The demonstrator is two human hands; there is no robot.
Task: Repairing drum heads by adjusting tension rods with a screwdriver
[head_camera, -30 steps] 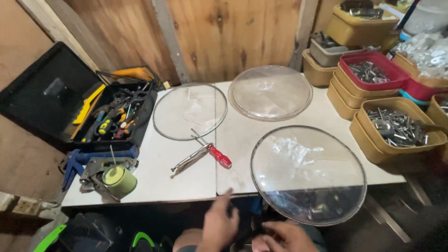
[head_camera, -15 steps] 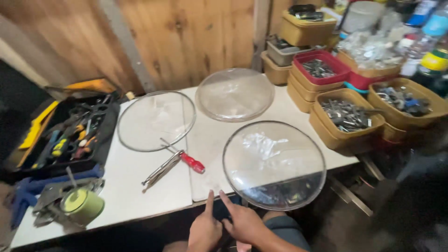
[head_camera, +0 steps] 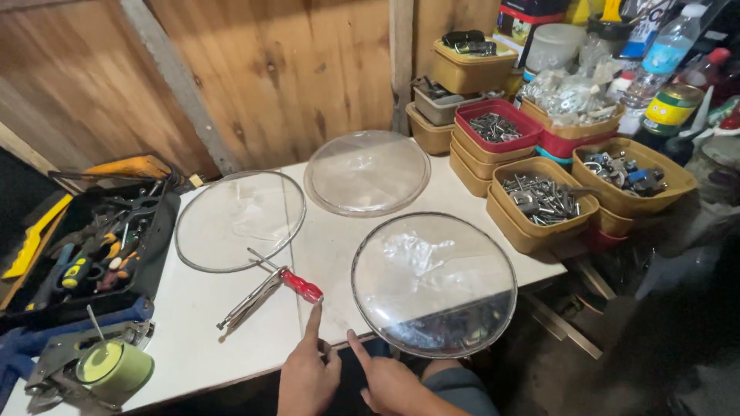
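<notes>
My left hand [head_camera: 307, 374] is at the white table's [head_camera: 193, 339] front edge, index finger stretched up toward the red handle of locking pliers [head_camera: 270, 295] lying in front of it. My right hand [head_camera: 389, 381] sits beside it, index finger pointing at the rim of the nearest round glass lid [head_camera: 434, 282]. Neither hand holds anything. Two more clear round lids rest farther back, one at the left [head_camera: 240, 219] and one in the middle [head_camera: 368, 171].
An open black toolbox [head_camera: 85, 250] with screwdrivers stands at the left, with a tape dispenser holding a green roll [head_camera: 104, 366] in front of it. Tan and red tubs of bolts and hardware [head_camera: 539, 202] are stacked at the right. Bottles and cans stand behind them.
The view has swung right and moved closer. My hands rose to the table edge and both index fingers now point forward.
</notes>
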